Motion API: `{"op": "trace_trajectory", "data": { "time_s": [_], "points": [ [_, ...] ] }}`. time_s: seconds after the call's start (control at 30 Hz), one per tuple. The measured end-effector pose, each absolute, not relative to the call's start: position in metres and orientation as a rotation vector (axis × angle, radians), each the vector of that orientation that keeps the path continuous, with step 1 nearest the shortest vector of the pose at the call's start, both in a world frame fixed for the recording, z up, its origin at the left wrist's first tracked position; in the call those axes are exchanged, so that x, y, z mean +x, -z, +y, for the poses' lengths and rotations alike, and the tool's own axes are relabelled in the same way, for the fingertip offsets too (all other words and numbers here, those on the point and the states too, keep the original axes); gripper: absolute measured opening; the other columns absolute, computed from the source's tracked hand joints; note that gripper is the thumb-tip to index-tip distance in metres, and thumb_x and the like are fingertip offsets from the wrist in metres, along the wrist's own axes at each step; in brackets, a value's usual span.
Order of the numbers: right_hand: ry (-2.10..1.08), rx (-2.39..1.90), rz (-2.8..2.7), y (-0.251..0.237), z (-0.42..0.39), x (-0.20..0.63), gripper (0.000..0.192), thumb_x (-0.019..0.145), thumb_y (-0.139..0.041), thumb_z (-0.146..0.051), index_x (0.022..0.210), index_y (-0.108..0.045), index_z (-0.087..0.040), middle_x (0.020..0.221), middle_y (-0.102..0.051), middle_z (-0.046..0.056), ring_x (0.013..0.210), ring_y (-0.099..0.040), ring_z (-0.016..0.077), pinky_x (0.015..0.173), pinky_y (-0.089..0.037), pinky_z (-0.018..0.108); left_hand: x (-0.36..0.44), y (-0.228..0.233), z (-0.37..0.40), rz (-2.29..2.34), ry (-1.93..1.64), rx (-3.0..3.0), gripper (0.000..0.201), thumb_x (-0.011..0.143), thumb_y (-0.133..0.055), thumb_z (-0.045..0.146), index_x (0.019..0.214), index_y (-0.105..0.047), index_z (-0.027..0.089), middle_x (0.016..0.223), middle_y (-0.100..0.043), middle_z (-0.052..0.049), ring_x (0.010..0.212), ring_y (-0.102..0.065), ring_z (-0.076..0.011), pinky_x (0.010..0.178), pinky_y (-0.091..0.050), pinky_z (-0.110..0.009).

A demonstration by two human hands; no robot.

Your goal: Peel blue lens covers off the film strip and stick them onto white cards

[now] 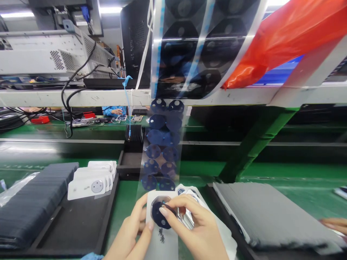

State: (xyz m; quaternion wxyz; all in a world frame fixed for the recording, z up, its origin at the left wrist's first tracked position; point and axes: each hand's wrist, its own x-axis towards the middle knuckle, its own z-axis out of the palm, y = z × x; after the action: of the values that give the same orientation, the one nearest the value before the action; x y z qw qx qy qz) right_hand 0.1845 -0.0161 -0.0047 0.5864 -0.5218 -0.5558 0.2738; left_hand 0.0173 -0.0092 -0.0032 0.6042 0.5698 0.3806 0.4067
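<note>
My left hand (132,227) grips a pale phone back cover (162,245) by its edge, thumb on the front and fingers behind. The cover has a round camera area and dark lettering. Over that camera area, my right hand (196,225) pinches a dark film sticker (159,213) with round cut-outs. Whether the sticker is stuck down at every side I cannot tell. Several more pale covers (223,231) lie fanned out behind and below my right hand. Just beyond my hands hangs a clear strip of dark stickers (162,153) in two columns.
At left, a black tray (78,224) holds a row of dark sleeves (40,202) and stacked white covers (86,187). Grey sheets (273,213) fill a tray at right. A green post (257,144) and a white beam (108,98) stand ahead. Another person's hand (336,224) shows at far right.
</note>
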Motion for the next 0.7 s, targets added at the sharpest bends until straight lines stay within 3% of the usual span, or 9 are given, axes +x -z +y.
{"op": "trace_trajectory", "data": {
  "time_s": [0.33, 0.7],
  "points": [
    [-0.638, -1.211, -1.302, 0.0102, -0.0150, 0.1845, 0.014, 0.084, -0.076, -0.033, 0.073, -0.071, -0.026, 0.069, -0.066, -0.001, 0.067, -0.058, 0.0190, 0.067, -0.050, 0.029, 0.0150, -0.0011, -0.0084, 0.855, -0.892, 1.296, 0.069, 0.092, -0.062, 0.060, 0.147, -0.048, 0.022, 0.135, -0.071, -0.015, 0.106, -0.076, -0.0304, 0.088, -0.058, -0.033],
    [-0.602, -1.203, -1.317, 0.0124, -0.0151, 0.1841, 0.016, 0.086, -0.075, -0.035, 0.073, -0.071, -0.026, 0.070, -0.067, 0.000, 0.067, -0.058, 0.0191, 0.066, -0.052, 0.030, 0.0156, 0.0024, -0.0099, 0.892, -0.930, 1.363, 0.064, 0.093, -0.060, 0.059, 0.146, -0.053, 0.023, 0.124, -0.077, -0.013, 0.112, -0.074, -0.0316, 0.088, -0.059, -0.033]
  ]
}}
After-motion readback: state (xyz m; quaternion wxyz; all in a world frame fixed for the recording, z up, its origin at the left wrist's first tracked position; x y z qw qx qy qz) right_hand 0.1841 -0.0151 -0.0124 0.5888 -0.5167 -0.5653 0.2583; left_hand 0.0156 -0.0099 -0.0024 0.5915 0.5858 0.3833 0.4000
